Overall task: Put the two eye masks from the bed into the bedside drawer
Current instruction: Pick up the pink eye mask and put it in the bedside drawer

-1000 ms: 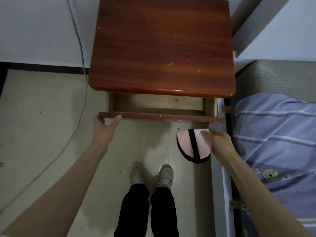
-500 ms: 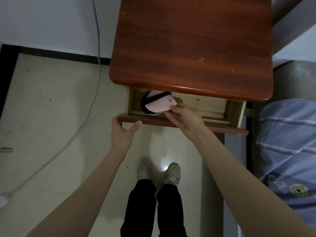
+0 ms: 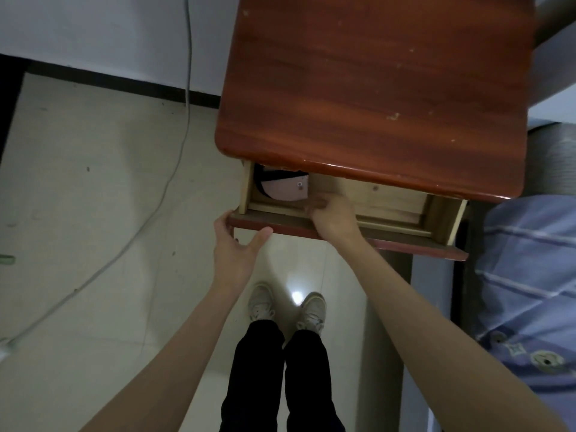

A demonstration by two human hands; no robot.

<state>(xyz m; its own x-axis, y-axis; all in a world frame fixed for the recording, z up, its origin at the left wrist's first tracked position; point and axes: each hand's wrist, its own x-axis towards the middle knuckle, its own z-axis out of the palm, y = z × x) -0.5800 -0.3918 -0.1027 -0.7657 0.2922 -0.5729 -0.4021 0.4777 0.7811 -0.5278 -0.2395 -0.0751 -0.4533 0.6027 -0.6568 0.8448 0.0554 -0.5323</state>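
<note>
Tiled floor, drawer holding eye mask, left hand grip round drawer front, right hand grip slack

Eye mask now down in the drawer, left corner, free of the right hand.

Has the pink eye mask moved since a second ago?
Yes. The eye mask went from in front of the drawer into its left end, under the nightstand top.
</note>
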